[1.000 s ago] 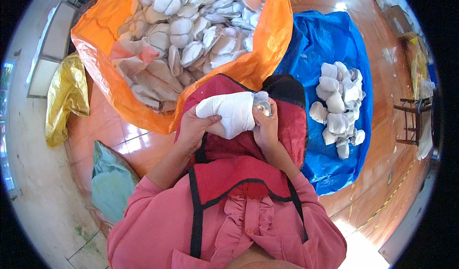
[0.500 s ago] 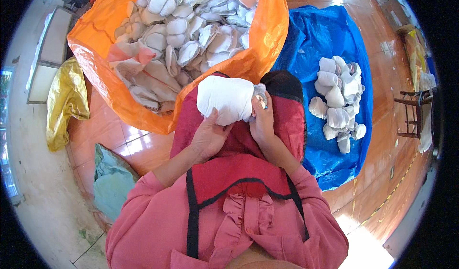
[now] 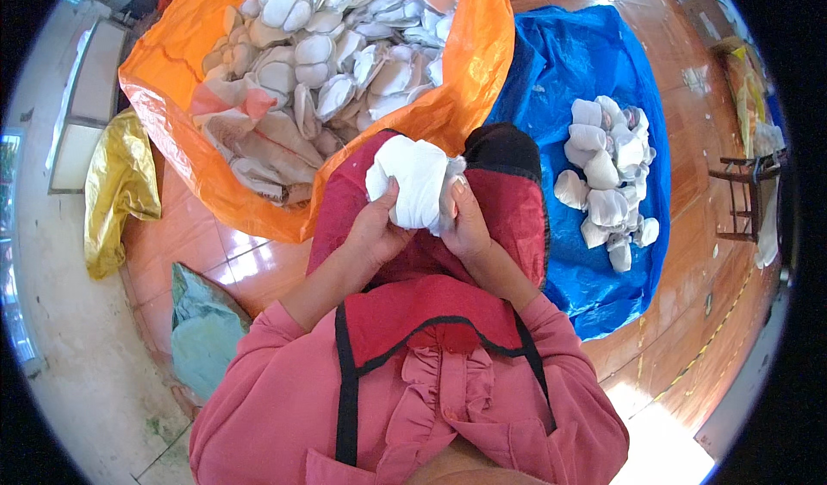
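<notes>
Above my lap I hold a bundle of white fabric pads (image 3: 412, 179) in both hands. It is thick and rounded, with a smooth white cloth outside and greyish edges at its right end. My left hand (image 3: 379, 226) grips the lower left side, thumb on the near face. My right hand (image 3: 467, 225) closes round the right end, its fingers at the greyish edge. How the layers sit inside is hidden. Just beyond my knees stands a large open orange sack (image 3: 194, 153) full of loose white rounded pads (image 3: 314, 59).
To the right, a blue plastic sheet or sack (image 3: 586, 291) bears a heap of similar white bundles (image 3: 607, 175). A yellow sack (image 3: 121, 192) lies by the left wall, and a pale green sack (image 3: 202, 347) nearer me. A dark stool (image 3: 736, 196) stands far right on the tiled floor.
The bundle has turned and bent in my hands, so it looks shorter and more folded. My left hand has moved slightly right and up, closer to my right hand.
</notes>
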### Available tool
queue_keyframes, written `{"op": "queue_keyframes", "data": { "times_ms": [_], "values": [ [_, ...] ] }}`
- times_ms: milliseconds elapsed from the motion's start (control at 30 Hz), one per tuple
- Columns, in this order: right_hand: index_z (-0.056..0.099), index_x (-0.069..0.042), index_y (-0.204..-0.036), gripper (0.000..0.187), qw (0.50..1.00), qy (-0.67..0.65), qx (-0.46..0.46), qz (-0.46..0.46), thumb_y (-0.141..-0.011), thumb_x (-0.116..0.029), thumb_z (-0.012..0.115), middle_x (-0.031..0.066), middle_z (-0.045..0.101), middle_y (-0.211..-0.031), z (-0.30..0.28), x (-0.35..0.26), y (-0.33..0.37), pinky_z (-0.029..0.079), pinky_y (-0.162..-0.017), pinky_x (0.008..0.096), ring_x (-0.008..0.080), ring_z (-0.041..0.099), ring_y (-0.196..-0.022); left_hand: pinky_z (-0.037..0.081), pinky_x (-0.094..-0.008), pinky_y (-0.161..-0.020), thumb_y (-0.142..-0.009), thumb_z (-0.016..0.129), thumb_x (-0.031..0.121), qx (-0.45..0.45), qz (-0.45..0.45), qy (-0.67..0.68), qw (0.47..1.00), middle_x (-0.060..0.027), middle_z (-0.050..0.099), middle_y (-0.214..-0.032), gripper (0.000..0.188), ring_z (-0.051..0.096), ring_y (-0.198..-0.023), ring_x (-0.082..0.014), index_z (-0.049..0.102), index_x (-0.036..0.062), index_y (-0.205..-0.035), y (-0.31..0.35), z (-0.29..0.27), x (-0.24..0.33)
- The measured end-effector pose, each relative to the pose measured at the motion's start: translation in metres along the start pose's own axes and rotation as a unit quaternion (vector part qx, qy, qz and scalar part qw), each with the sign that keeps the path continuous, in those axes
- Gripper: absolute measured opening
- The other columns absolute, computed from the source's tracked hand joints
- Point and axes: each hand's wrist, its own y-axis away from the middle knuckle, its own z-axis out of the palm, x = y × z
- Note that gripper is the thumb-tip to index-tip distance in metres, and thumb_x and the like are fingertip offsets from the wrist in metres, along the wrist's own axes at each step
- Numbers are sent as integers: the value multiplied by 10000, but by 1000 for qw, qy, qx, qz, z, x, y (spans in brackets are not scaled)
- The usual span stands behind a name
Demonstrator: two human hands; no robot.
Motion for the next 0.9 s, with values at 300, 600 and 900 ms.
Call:
{"op": "queue_keyframes", "data": {
  "times_ms": [300, 600, 900],
  "values": [
    [521, -58, -1208, 313, 933, 308, 44, -182, -912, -109, 605, 42, 631, -1032, -3, 7, -8, 457, -846, 250, 111, 578, -915, 495, -467, -920, -905, 630, 217, 42, 226, -100, 968, -53, 562, -1251, 500, 558, -1128, -262, 415, 151, -1351, 4, -7, 30],
    [602, -20, -1134, 291, 934, 355, 37, -14, -890, -170, 651, 7, 634, -920, 8, -6, 5, 438, -672, 199, 66, 548, -776, 506, -305, -837, -888, 653, 113, 42, 320, -251, 913, -60, 636, -1117, 333, 613, -981, -161, 575, 18, -1198, 14, -1, 15],
    [576, -50, -1094, 238, 932, 361, 9, 16, -888, -154, 635, 16, 613, -926, -9, -2, -1, 453, -768, 239, 117, 568, -836, 515, -273, -705, -885, 667, 148, -10, 387, -481, 787, -33, 688, -922, 231, 650, -788, -136, 651, 11, -1071, 22, 1, 30]
  ]
}}
